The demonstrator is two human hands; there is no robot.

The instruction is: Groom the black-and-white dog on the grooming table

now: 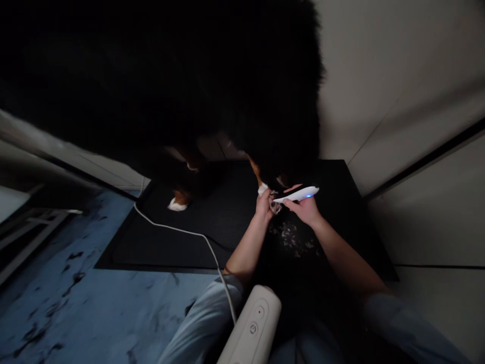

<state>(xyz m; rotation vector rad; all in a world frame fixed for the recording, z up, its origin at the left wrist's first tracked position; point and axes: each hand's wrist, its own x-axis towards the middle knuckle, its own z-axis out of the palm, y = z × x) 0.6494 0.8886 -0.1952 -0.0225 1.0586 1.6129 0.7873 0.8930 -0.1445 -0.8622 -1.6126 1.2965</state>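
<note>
A large black-furred dog [170, 76] stands over a black ribbed mat, its tan-and-white legs showing below the coat. My left hand [263, 203] is closed around one of its paws [276, 206], which is turned so that its underside shows. In my right hand [307, 210] is a slim white hair trimmer [299, 194] with a blue light lit on its body. The trimmer's tip points left and meets the paw or sits right beside it; exact contact is too small to tell. Loose fur clippings [291, 237] lie on the mat below my hands.
Another white-tipped paw [177, 205] rests on the black mat [182, 247] to the left. A pale cord [166, 226] crosses the mat toward a white device [252, 323] at the bottom centre. Light walls [401, 65] stand behind and right; fur tufts dot the blue floor [106, 308].
</note>
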